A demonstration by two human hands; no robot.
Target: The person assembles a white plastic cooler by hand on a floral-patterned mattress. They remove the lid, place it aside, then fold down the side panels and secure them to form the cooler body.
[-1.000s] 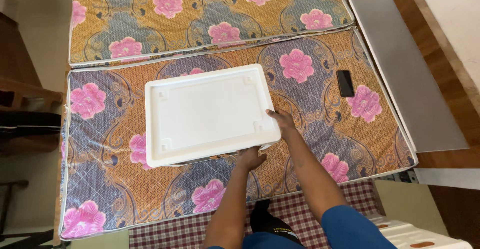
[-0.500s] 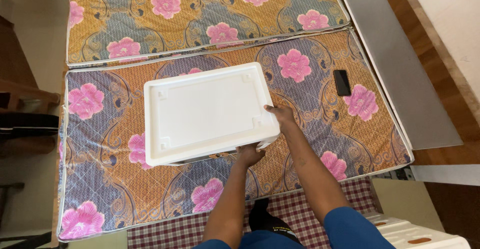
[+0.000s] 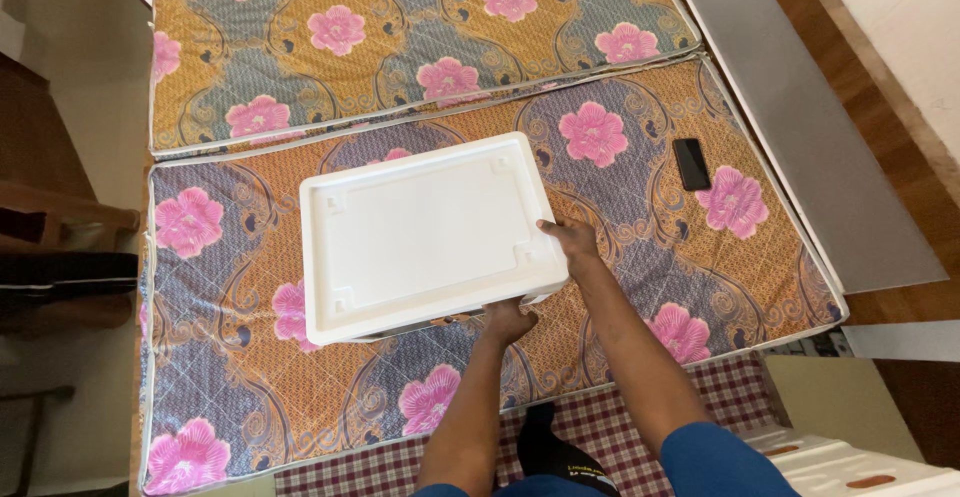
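Both hands grip white box [image 3: 430, 235] at near right corner: right hand [image 3: 572, 240] closed on side edge, left hand [image 3: 507, 322] under front. Box rests on floral mattress [image 3: 640, 257]. Step: positioning; next move needs level, even hold.

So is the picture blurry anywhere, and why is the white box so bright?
Head view: mostly sharp, the flowers on the mattress look crisp. Soft, even light falls on the white box, so its flat top looks pale and washed, with only faint ridges showing. A thin shadow lies under its near edge by the left hand; the right hand is clear. The phone shows no glare.
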